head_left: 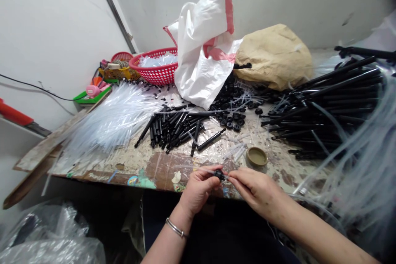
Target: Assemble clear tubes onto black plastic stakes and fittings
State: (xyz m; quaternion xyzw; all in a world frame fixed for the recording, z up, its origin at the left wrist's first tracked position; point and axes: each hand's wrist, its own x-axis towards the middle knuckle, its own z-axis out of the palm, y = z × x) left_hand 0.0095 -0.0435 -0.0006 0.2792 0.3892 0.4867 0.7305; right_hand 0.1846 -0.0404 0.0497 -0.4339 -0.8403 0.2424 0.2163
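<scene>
At the front edge of the table, my left hand (201, 185) pinches a small round black plastic cap (218, 173) between thumb and fingers. A thin clear tube (198, 168) sticks out to the left from beside the cap. My right hand (255, 187) is closed on a short clear tube (227, 177) whose end meets the cap's right side. How far this tube sits inside the cap is too small to tell. Just beyond my right hand stands a small round olive dish (256, 156), with several short clear tubes (236, 151) lying beside it.
Black plastic tubes (176, 126) lie piled mid-table, with black caps (230, 123) behind them. Long clear tubes (108, 115) spread at left; longer black tubes (334, 111) and clear hoses (365, 148) crowd the right. Behind are a red basket (154, 75), white sack (201, 57) and tan sack (275, 57).
</scene>
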